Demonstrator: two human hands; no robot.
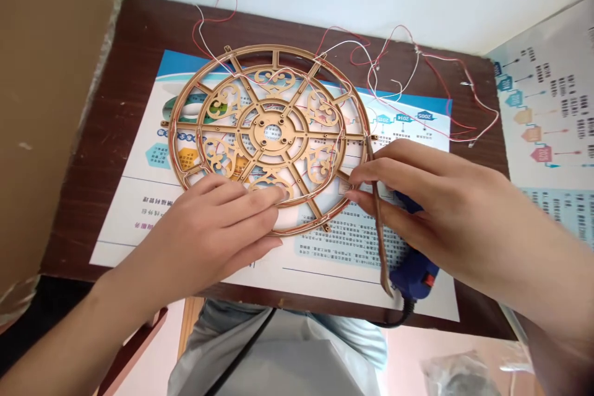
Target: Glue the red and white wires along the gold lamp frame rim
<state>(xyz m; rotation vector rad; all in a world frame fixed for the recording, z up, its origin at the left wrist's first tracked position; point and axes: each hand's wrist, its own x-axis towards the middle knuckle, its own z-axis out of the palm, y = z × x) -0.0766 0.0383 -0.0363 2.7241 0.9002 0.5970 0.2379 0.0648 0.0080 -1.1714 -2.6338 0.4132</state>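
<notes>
While the left hand (pixel 218 223) reaches in palm down, its fingers loosely extended and pressed on the near rim of the gold ring frame (pixel 297 130), the right hand (pixel 427 198) comes from the right — thumb and fingertips nearly closed at the rim, a slim brown tool (pixel 379 223) held across them. The frame lies flat on the printed sheet (pixel 134 198) — a blue-handled device (pixel 413 275) sits beneath the right hand.

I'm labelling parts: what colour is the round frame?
The round frame is gold, clearest in the head view.

Blue tool (pixel 413 275) partly behind right hand (pixel 457 201).
</notes>
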